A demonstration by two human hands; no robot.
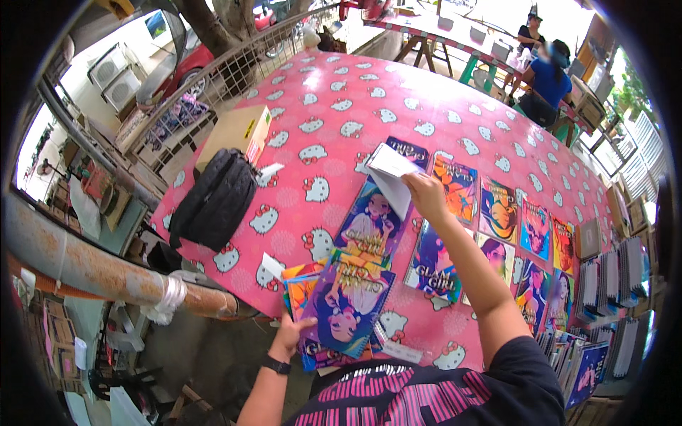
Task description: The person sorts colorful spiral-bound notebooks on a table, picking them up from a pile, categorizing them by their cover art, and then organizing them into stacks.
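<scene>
My left hand (290, 332) is closed on the left edge of a fanned stack of spiral notebooks (352, 302) at the table's near edge. The top one has a purple cover with a drawn figure, upside down to me. Farther off, my right hand (426, 195) pinches the edge of a white paper sheet (389, 170), which is bent and raised over another purple notebook (369, 216). Whether that sheet belongs to a notebook I cannot tell. Right of it lies a blue and purple notebook (433, 263), partly behind my right forearm.
Several colourful notebooks (497, 209) lie in rows on the pink cat-patterned table (426, 106). A black bag (217, 199) and a cardboard box (234, 135) stand at left. Upright notebooks (611, 280) fill the right side. A rusty pole (121, 266) runs along the left; two people (547, 82) sit beyond.
</scene>
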